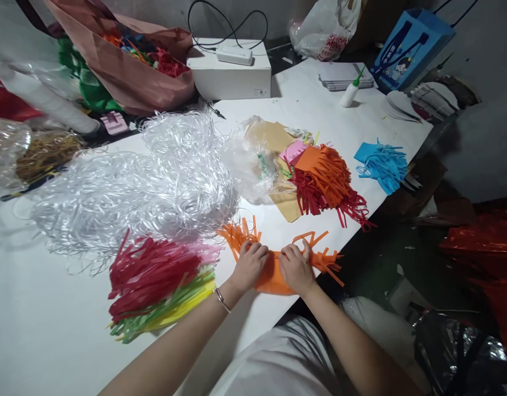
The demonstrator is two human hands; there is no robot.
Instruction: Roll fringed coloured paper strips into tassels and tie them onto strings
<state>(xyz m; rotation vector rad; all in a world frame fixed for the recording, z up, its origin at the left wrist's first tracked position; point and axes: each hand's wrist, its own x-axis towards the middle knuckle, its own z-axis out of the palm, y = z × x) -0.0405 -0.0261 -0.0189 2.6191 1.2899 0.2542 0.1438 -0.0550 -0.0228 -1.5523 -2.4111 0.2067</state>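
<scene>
An orange fringed paper piece [273, 278] lies at the front edge of the white table, its cut strips spreading out to both sides. My left hand [252, 264] is closed over its upper left part, fingers curled on the paper. On the right part, my right hand [295, 267] grips it the same way, the thumb side near the loose strips. Left of my hands lie red tissue strips [154, 269], with green strips [162, 311] and yellow strips [187, 300] below them. Beyond my hands is a stack of orange fringed paper [323, 170] over dark red fringe [309, 192].
A large heap of white shiny string [146, 187] covers the table's left middle. A clear plastic bag [253, 159] lies beside brown paper [288, 206]. Blue fringe [383, 162] sits near the right edge. A glue bottle [350, 94] and white box [232, 71] stand farther back.
</scene>
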